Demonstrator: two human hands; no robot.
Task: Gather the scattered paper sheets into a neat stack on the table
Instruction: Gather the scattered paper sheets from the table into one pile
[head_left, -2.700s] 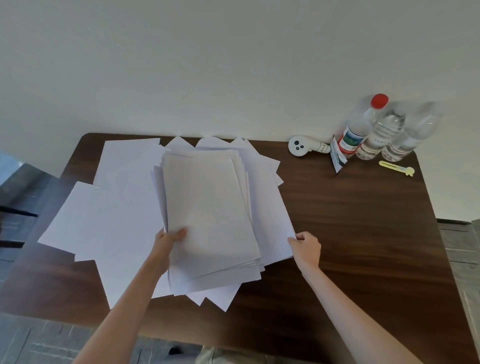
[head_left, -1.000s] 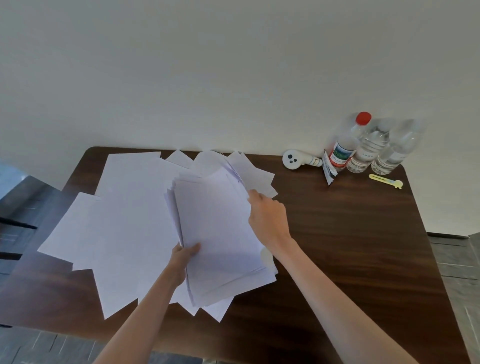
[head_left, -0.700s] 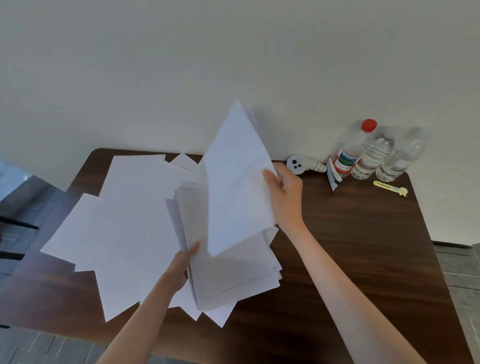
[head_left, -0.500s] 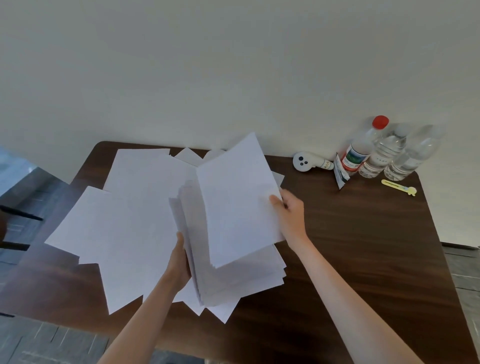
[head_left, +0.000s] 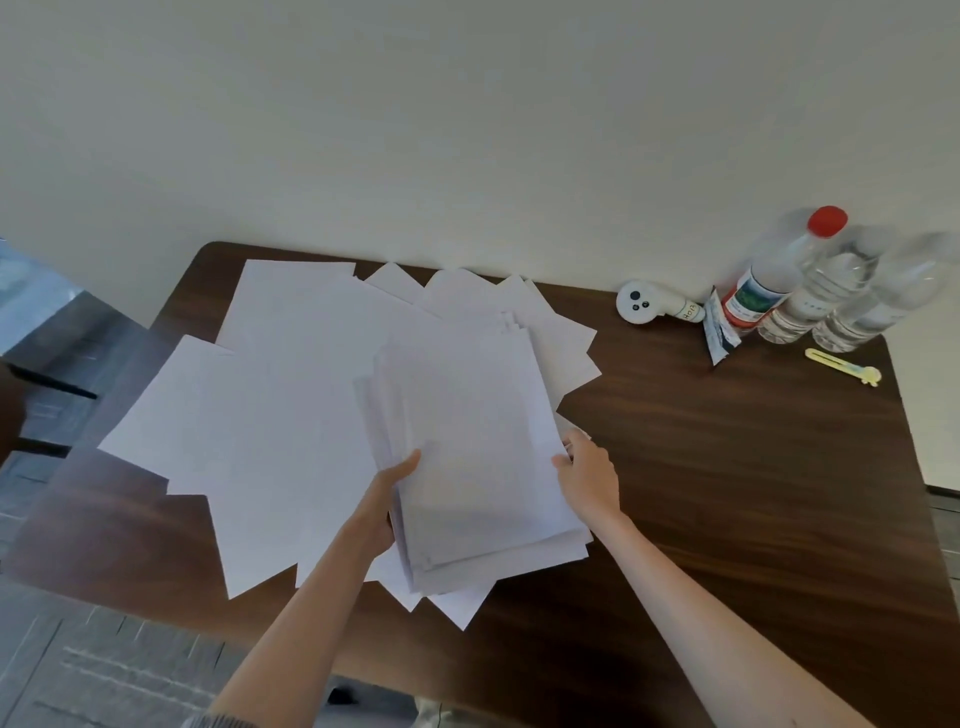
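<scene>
the left hand (head_left: 387, 506) is gripping the stack (head_left: 498, 566) mid-table by its left edge, thumb on top; the right hand (head_left: 589, 475) is pinching its right edge. loose sheets (head_left: 270, 415) are fanning left, nearing the table's (head_left: 727, 493) left and near edges; bare wood is lying open rightward. the sheet (head_left: 483, 415) raised a moment ago is now lying flat on top.

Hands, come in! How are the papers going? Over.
Left hand grips the stack at left, right hand holds its right edge. Loose sheets lie spread underneath and leftward. Bottles apart at the far corner.
</scene>
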